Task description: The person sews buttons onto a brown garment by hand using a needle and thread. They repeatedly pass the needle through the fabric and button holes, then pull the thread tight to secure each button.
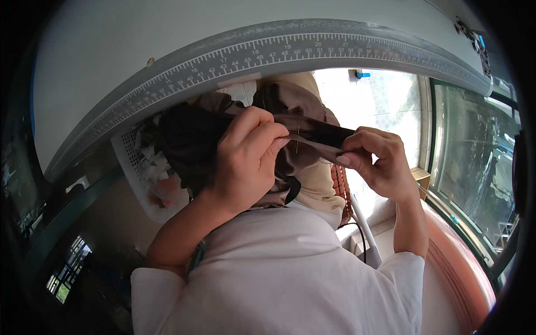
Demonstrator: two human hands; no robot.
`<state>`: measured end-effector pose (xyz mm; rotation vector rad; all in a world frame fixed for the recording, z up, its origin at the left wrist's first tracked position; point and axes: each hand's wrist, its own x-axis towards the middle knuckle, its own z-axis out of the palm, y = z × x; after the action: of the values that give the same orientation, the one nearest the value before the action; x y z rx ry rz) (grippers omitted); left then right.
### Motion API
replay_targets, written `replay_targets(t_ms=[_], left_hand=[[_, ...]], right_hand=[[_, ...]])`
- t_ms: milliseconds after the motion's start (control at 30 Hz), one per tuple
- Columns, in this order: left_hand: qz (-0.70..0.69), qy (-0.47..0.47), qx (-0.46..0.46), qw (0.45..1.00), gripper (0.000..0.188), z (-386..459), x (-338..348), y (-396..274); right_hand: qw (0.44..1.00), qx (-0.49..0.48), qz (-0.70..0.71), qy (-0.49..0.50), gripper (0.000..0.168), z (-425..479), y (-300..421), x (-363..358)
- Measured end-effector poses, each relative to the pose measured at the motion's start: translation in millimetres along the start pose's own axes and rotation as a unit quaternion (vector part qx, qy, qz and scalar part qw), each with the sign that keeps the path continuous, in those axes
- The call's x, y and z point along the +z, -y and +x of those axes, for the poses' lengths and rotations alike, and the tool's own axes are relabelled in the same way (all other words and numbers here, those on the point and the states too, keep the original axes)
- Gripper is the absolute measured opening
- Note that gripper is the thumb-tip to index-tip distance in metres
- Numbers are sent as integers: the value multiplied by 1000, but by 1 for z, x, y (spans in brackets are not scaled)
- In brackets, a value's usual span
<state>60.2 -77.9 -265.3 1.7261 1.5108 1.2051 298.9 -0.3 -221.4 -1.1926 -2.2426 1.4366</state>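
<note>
Dark brown satiny fabric (pixel 201 155) lies bunched over the lap and is stretched up between both hands. My left hand (pixel 251 159) pinches a folded edge of it between thumb and fingers. To the right, my right hand (pixel 377 159) grips the other end of the same edge. In the stretch between them, a thin pin or needle (pixel 298 134) stands roughly upright across the fold. Part of the fabric is hidden behind the left hand and forearm.
A table edge with a printed ruler scale (pixel 310 49) curves just beyond the hands. At the left stands a white perforated plastic basket (pixel 130 167) with scraps. A window (pixel 473 138) and a pink rounded object (pixel 456 259) are at the right.
</note>
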Motion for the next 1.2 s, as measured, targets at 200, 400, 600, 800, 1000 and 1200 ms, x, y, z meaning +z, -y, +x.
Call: replay_targets(t_ms=[200, 400, 600, 800, 1000, 1200], left_hand=[[-165, 257, -70, 950, 11, 27, -10, -53], [-34, 178, 11, 983, 11, 6, 11, -4], [-9, 160, 29, 987, 17, 1, 6, -2], [-41, 212, -47, 975, 12, 3, 3, -3], [-235, 275, -341, 868, 12, 5, -1, 10], [-318, 304, -443, 781, 16, 14, -6, 16]], right_hand=[[989, 76, 120, 29, 22, -64, 4, -27], [936, 175, 304, 23, 23, -18, -34, 33], [906, 187, 378, 27, 16, 8, -24, 55], [918, 115, 371, -73, 16, 12, -32, 63], [665, 10, 741, -91, 17, -13, -100, -58], [722, -37, 509, -467, 23, -95, -210, -191]])
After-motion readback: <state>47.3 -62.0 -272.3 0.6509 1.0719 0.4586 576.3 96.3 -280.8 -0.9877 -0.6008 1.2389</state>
